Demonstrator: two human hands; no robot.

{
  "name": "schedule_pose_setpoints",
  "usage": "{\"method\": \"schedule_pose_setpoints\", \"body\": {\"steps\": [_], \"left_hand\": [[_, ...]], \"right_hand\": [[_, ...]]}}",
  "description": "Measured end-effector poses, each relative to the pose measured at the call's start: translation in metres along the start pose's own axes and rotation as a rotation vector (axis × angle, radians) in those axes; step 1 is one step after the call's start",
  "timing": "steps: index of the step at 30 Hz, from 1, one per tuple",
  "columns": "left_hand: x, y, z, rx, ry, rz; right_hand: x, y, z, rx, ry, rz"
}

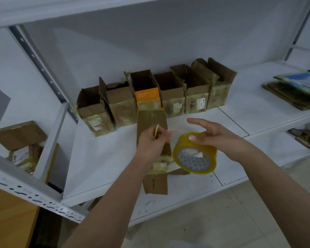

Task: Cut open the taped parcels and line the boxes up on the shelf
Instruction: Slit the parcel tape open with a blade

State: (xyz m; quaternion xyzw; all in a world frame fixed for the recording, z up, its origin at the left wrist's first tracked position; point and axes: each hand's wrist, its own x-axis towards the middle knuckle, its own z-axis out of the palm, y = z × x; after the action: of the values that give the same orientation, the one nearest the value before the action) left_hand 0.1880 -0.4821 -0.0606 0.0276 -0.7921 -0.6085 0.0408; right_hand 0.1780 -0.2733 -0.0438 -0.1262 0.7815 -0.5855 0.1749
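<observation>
I have my left hand [151, 140] pinching the free end of a clear strip of tape [174, 133], a thin yellowish edge showing between finger and thumb, while my right hand [220, 138] grips the tape roll [195, 154] by its outer rim, the forefinger stretched out above it. Under both hands a long cardboard parcel [153, 120] lies on the white shelf [100, 158], its far end nearly touching the row of opened boxes [157, 92] lined up against the back wall — six of them, flaps up, one with an orange face. I judge the parcel light and fairly stiff, its glossy taped bands slippery, so I would take it by the bare cardboard along its long sides. The tape itself is thin and will cling to itself if it goes slack. More parcels [20, 135] sit on the lower shelf at left, and a flat stack [293, 90] at right.
</observation>
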Motion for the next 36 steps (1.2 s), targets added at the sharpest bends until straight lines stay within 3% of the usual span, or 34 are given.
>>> {"method": "schedule_pose_setpoints", "body": {"steps": [4, 9, 16, 25, 30, 36], "left_hand": [[0.0, -0.013, -0.011, -0.047, 0.065, -0.009], [-0.002, -0.022, -0.021, -0.221, 0.073, 0.017], [-0.002, -0.022, -0.032, -0.391, 0.132, 0.033], [-0.009, -0.024, -0.037, -0.538, 0.177, 0.042], [-0.011, -0.022, -0.046, -0.441, 0.249, 0.082], [-0.028, -0.04, -0.068, -0.086, 0.318, 0.095]], "right_hand": [[-0.006, 0.012, -0.012, 0.164, -0.043, -0.075], [0.003, 0.017, -0.008, -0.253, -0.226, 0.054], [0.024, 0.005, 0.005, -0.356, -0.453, 0.036], [0.045, 0.002, 0.023, -0.395, -0.534, 0.007], [0.053, -0.004, 0.025, -0.45, -0.507, 0.047], [0.056, -0.013, 0.025, -0.556, -0.42, 0.001]]}}
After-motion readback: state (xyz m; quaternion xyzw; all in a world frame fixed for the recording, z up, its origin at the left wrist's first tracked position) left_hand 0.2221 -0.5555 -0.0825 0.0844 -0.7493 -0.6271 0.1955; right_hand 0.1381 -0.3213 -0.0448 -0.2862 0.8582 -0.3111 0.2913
